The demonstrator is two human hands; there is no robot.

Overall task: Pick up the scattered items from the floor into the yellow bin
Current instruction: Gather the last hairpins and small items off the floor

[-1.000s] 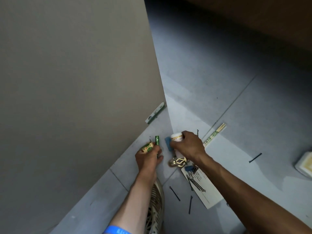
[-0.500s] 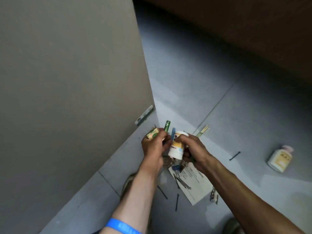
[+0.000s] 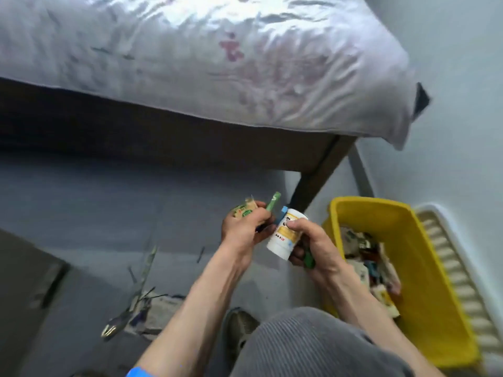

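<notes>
My left hand (image 3: pixel 243 229) is closed around a small yellow-green packet (image 3: pixel 53 212) and a green tube (image 3: pixel 273 201) that sticks up past my fingers. My right hand (image 3: pixel 313 246) grips a white pill bottle (image 3: pixel 284 236) with a yellow label, plus a blue piece (image 3: pixel 281 213) behind it and something green (image 3: pixel 309 261) under my palm. Both hands hang above the floor, just left of the yellow bin (image 3: pixel 424 270), which holds several packets and small items. Hair pins, a metal clip (image 3: pixel 114 325) and a paper card (image 3: pixel 160 308) lie blurred on the floor at lower left.
A bed with a pale floral cover (image 3: pixel 217 63) and a dark wooden frame fills the top, its leg (image 3: pixel 313 180) standing beside the bin. A white ribbed tray (image 3: pixel 460 281) sits right of the bin, against the wall. My grey trouser knee (image 3: pixel 313 346) and shoe (image 3: pixel 239 330) are at the bottom.
The view has swung right, from the grey panel to the bed and yellow bin. Both hands rose from the floor and travelled towards the bin, still holding their items.
</notes>
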